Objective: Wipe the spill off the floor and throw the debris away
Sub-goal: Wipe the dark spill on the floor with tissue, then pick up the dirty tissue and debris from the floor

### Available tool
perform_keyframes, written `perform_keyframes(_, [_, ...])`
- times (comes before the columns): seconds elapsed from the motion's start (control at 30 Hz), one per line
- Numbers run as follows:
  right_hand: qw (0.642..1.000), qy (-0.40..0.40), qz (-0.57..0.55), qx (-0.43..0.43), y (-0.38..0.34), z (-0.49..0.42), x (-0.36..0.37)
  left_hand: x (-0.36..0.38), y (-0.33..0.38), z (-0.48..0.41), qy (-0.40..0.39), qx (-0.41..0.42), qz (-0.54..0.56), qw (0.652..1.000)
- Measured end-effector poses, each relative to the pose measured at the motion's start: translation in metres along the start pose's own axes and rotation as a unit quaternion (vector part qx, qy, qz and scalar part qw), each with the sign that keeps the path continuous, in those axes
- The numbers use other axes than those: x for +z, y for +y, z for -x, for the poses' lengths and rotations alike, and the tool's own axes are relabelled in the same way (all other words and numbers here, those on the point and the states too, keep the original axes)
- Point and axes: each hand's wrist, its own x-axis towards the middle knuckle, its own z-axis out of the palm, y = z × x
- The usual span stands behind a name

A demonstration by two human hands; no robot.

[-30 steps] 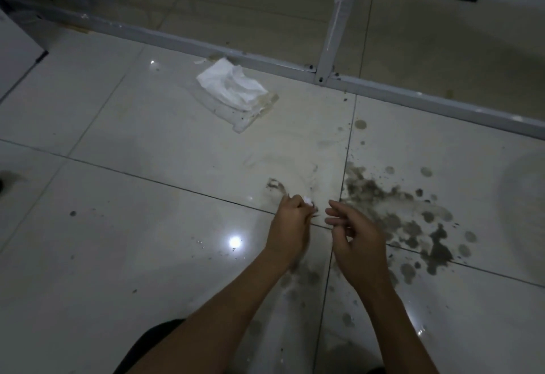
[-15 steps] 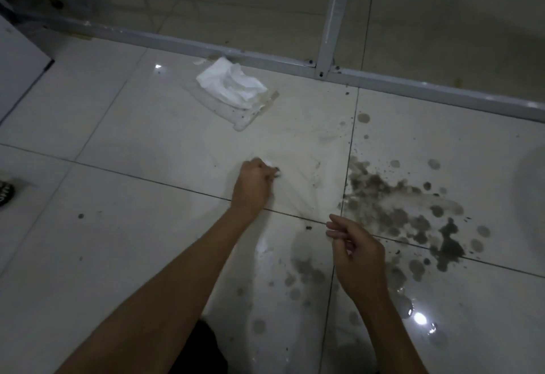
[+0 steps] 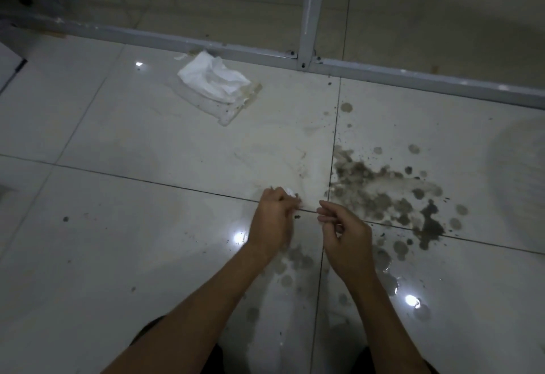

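A dark muddy spill (image 3: 383, 196) spreads over the white floor tiles right of centre, with fainter round spots (image 3: 292, 264) nearer me. My left hand (image 3: 272, 220) grips a small white wad of tissue (image 3: 290, 192) and holds it down on the tile just left of the spill. A little to the right, my right hand (image 3: 345, 239) hovers over the spill's near edge with fingers loosely curled, holding nothing I can see. A crumpled white tissue pack (image 3: 216, 84) lies farther away on the floor.
A grey metal frame rail (image 3: 413, 80) runs across the floor behind the spill, with an upright post (image 3: 311, 11) rising from it. A pale round shape (image 3: 522, 185) sits at the right edge. A white cabinet corner (image 3: 7, 64) shows at the far left.
My left hand, which had reached forward and left with the tissue, has drawn back to the right beside my right hand. The right hand has hardly moved.
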Motion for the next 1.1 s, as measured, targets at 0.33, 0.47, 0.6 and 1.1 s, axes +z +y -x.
perform_keyframes(0.33, [0.999,0.028,0.018,0.001,-0.005,-0.002,-0.014,0.01,0.029,0.023,-0.066,-0.143,0.188,0.97])
perform_keyframes(0.47, [0.999,0.03,0.029,-0.001,-0.004,-0.001,-0.015,0.007,0.025,0.018,-0.067,-0.298,0.334,0.892])
perform_keyframes(0.6, [0.999,-0.007,0.051,-0.015,-0.002,0.001,-0.011,0.006,0.017,0.021,-0.061,-0.263,0.187,0.944])
perform_keyframes(1.1, [0.945,-0.232,0.228,-0.026,-0.004,0.008,0.021,-0.025,-0.012,0.045,-0.048,-0.194,0.069,0.977])
